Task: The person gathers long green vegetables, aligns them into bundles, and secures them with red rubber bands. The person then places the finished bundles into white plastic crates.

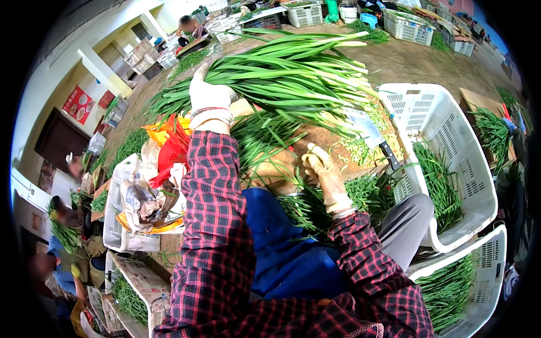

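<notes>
My left hand, in a white glove, grips a large bunch of long green leafy stalks with pale ends, which look like garlic chives. The bunch is held up, its pale ends pointing right. Below and right of it is my right hand, in a yellowish-white glove, with fingers bent over the near part of a wooden board; nothing is seen in it. A cleaver with a black handle lies on the board's right side among chopped pale stalk ends. More green stalks lie on the board's left part.
White plastic crates holding green stalks stand at right and lower right. At left, another crate holds bags, a red bag among them. Loose stalks lie below the board, near my knees. Several people sit farther off at left, among crates.
</notes>
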